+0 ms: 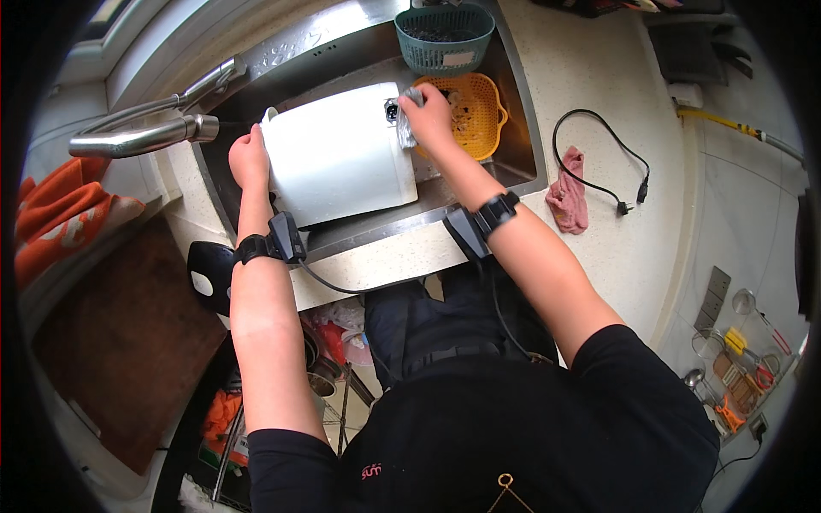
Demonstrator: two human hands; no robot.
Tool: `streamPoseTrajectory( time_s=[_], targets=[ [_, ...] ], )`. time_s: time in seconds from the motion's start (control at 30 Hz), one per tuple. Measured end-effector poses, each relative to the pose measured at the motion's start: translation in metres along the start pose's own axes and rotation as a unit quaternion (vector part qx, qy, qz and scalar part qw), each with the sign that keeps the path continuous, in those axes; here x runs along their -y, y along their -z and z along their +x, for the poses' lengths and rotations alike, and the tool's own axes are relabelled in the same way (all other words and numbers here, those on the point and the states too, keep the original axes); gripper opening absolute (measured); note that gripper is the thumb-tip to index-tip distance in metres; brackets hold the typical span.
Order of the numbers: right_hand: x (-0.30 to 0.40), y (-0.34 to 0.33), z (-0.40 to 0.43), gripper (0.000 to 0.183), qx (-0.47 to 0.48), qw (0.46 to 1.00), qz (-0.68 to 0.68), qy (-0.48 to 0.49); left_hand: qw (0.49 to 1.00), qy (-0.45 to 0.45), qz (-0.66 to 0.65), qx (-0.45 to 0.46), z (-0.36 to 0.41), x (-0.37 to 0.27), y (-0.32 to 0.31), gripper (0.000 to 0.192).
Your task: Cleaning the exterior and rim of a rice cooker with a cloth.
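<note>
A white electric appliance (337,154), perhaps a rice cooker body, lies on its side over the stainless steel sink (385,226). My left hand (249,157) grips its left end, fingers mostly hidden behind the edge. In my right hand (428,117) is a crumpled grey cloth (405,122), touching the right end beside the black power inlet (391,110). An orange plastic strainer basket (492,122) with dark scraps in it sits in the sink, partly behind my right hand. Inside the appliance nothing can be seen.
A metal faucet (147,136) reaches in from the left. Behind the strainer stands a green plastic basket (442,58). On the right counter lie a pink cloth (569,199) and a black power cord (606,122). An orange towel (64,211) hangs at left; utensils hang at right.
</note>
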State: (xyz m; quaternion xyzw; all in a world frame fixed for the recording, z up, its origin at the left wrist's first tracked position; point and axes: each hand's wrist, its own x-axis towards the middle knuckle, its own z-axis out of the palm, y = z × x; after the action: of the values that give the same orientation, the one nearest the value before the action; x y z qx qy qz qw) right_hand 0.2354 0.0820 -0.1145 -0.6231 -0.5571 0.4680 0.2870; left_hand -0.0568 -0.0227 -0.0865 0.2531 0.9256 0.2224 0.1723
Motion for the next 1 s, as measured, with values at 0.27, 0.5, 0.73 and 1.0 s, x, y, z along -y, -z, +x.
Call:
streamPoseTrajectory(
  time_s=[0.27, 0.5, 0.73, 1.0],
  targets=[
    [0.004, 0.012, -0.015, 0.024, 0.048, 0.998, -0.022, 0.039, 1.000, 0.020, -0.017, -0.013, 0.003, 0.008, -0.001, 0.048],
    [0.041, 0.040, -0.058, 0.021, 0.032, 0.989, -0.003, 0.147, 0.999, 0.048, -0.011, 0.001, 0.019, 0.010, -0.006, 0.051],
    [0.026, 0.005, -0.053, 0.022, 0.043, 0.930, -0.072, 0.359, 0.945, 0.167, -0.249, 0.130, 0.008, 0.030, -0.002, 0.066],
    [0.034, -0.019, -0.014, 0.019, 0.000, 0.917, -0.091, 0.388, 0.959, 0.043, -0.207, 0.189, -0.060, 0.051, 0.027, 0.050]
  ],
)
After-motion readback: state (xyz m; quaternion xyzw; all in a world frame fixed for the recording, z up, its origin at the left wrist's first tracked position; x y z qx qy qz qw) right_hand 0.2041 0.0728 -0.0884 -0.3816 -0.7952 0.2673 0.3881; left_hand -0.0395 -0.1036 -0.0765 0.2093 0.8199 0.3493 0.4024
